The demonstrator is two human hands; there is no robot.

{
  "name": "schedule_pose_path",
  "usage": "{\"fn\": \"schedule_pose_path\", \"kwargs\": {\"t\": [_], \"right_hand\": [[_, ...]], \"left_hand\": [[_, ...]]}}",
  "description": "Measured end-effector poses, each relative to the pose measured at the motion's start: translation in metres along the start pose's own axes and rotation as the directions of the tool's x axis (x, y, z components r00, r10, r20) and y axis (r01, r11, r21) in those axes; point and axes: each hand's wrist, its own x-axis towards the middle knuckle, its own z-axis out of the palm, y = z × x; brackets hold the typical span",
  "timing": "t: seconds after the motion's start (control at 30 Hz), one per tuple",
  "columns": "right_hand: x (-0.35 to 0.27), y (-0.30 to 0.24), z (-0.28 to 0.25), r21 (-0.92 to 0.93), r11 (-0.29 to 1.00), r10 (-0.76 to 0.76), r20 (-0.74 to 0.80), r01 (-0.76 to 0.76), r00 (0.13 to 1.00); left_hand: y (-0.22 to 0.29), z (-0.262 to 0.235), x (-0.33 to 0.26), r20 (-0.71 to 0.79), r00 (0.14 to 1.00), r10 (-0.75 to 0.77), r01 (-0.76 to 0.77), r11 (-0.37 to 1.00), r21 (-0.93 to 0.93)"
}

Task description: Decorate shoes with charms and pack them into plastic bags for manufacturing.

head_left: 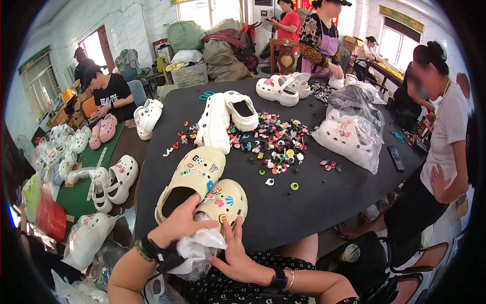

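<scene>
Two beige clogs with colourful charms lie near me at the table's edge. The larger-looking beige clog (200,169) points away from me, its dark inside showing. Next to it, the nearer beige clog (228,200) is tilted between my hands. My left hand (177,223) grips its heel side, one finger stretched up along it and the other fingertips partly hidden. My right hand (245,258) has its fingers stretched out, the tips against the clog's toe beside a yellow-and-red charm. Crumpled clear and white wrapping (200,251) hangs between both hands, below the clog.
Loose charms (276,139) are heaped on the black table (324,207). White clogs (225,119) stand beyond the beige pair; bagged clogs (349,139) and a phone (396,158) lie right. More clogs (121,180) stand left. A person (445,137) stands at the right; others work around.
</scene>
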Motion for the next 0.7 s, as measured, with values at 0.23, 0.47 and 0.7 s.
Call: {"fn": "schedule_pose_path", "kwargs": {"t": [0.23, 0.47, 0.7], "right_hand": [[0.0, 0.0, -0.053, -0.219, 0.976, -0.001, 0.08, 0.019, 0.997], [0.059, 0.024, -0.099, -0.276, 0.942, -0.225, -0.095, 0.191, 0.97], [0.106, 0.039, -0.107, -0.364, 0.92, -0.115, 0.094, 0.142, 0.989]], "left_hand": [[0.006, -0.001, -0.007, -0.092, 0.996, 0.023, -0.014, 0.995, 0.101], [-0.007, 0.005, -0.007, -0.125, 0.99, 0.069, -0.039, 0.972, 0.233], [-0.017, 0.023, 0.002, -0.254, 0.966, 0.056, 0.074, 0.877, 0.475]]}}
